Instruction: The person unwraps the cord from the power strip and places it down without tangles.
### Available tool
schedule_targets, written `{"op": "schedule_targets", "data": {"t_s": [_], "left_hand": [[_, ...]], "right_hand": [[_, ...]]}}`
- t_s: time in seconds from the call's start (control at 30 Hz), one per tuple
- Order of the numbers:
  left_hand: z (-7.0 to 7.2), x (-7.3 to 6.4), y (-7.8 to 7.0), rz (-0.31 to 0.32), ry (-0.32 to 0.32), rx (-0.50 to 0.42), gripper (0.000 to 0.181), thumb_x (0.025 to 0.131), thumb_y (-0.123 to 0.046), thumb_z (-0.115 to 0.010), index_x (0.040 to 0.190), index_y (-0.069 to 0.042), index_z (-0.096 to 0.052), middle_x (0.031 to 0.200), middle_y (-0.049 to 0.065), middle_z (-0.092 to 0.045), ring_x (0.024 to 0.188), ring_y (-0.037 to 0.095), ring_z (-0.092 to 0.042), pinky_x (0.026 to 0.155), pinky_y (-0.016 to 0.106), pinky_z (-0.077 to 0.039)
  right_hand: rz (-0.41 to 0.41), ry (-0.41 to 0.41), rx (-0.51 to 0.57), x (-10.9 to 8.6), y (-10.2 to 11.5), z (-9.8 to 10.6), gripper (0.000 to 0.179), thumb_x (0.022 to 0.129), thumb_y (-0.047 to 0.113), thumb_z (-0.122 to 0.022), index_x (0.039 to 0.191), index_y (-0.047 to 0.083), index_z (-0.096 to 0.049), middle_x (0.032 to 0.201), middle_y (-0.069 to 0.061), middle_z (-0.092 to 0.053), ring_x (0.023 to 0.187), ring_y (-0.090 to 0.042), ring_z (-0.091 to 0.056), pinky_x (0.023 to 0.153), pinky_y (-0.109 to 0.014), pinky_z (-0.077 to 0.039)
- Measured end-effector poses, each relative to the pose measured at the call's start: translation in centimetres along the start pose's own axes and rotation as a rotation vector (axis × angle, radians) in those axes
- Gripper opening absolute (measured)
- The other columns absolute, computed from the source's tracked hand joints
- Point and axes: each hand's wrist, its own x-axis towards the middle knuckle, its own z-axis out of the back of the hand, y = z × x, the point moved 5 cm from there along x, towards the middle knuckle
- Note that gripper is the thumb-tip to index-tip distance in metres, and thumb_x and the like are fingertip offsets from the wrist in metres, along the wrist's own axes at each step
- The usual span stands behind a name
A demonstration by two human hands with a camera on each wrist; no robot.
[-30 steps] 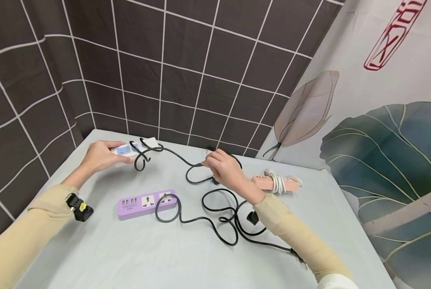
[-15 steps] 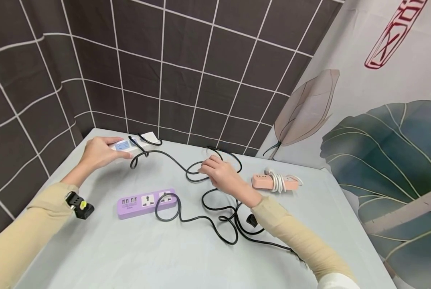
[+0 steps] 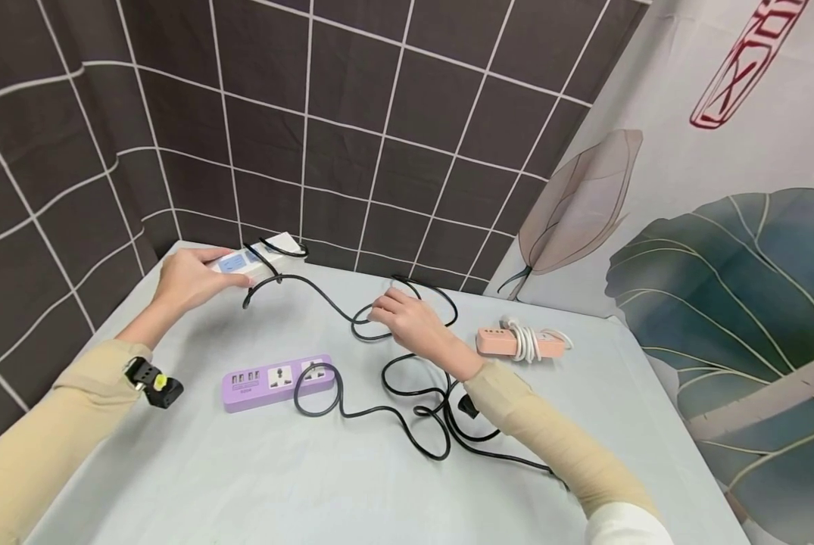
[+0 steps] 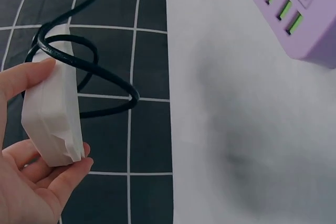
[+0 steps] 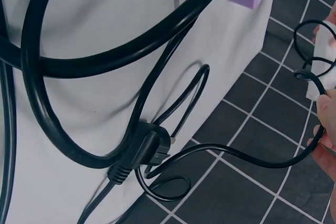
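Person's L hand (image 3: 187, 280) has thumb & fingers round one end of a long white power strip w/ blue panels (image 3: 239, 261), tilted, at the table's (image 3: 243, 469) far L; black rubbery cable (image 5: 270, 166) loops round it; R hand (image 3: 413, 327), fingers curled, pinches that cable approx. mid-table; purple strip w/ USB ports (image 3: 260, 390) lies nearer; pink-orange strip (image 3: 495, 343), wrapped in white cord (image 3: 525, 344), is far R.

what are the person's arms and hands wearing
Both arms wear long beige sleeves reaching the wrists; a white fabric section shows at the upper end of the right one. The left wrist carries a boxy black device with a yellow spot. The left hand and right hand have no gloves.
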Motion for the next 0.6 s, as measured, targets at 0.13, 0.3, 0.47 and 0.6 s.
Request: {"op": "schedule_targets", "data": {"t_s": [0.13,0.3,0.47,0.6], "left_hand": [[0.1,0.0,-0.3,0.030,-0.007,-0.014,0.072,0.071,-0.043,-0.081,0.128,-0.004,-0.061,0.116,0.024,-0.065,0.090,0.023,-0.053,0.063,0.026,-0.038],[0.4,-0.2,-0.8,0.034,-0.025,-0.032,0.073,0.071,-0.043,-0.080,0.130,-0.005,-0.060,0.116,0.024,-0.065,0.093,0.024,-0.054,0.064,0.027,-0.038],[0.5,-0.2,-1.4,0.022,-0.020,-0.055,0.072,0.071,-0.044,-0.081,0.129,-0.005,-0.061,0.117,0.023,-0.066,0.093,0.022,-0.053,0.065,0.026,-0.039],[0.4,-0.3,-1.6,0.004,-0.008,-0.065,0.073,0.069,-0.045,-0.082,0.127,-0.005,-0.062,0.115,0.022,-0.067,0.090,0.021,-0.054,0.063,0.024,-0.039]], "right_hand": [[0.001,0.038,-0.029,0.2,-0.2,-0.6,0.036,0.075,-0.018,-0.058,0.092,0.012,-0.068,0.097,-0.001,-0.066,0.089,-0.015,-0.057,0.069,-0.023,-0.052],[-0.001,0.061,-0.049,0.5,-0.5,-1.4,0.035,0.077,-0.018,-0.055,0.092,0.012,-0.068,0.097,-0.001,-0.066,0.089,-0.015,-0.057,0.071,-0.023,-0.052],[-0.021,0.082,-0.061,0.9,-0.9,-2.2,0.032,0.081,-0.015,-0.056,0.091,0.012,-0.069,0.096,0.000,-0.066,0.089,-0.014,-0.057,0.070,-0.022,-0.052],[-0.055,0.101,-0.054,1.1,-1.4,-2.9,0.029,0.083,-0.012,-0.058,0.092,0.013,-0.069,0.096,0.000,-0.066,0.090,-0.014,-0.057,0.069,-0.022,-0.051]]}}
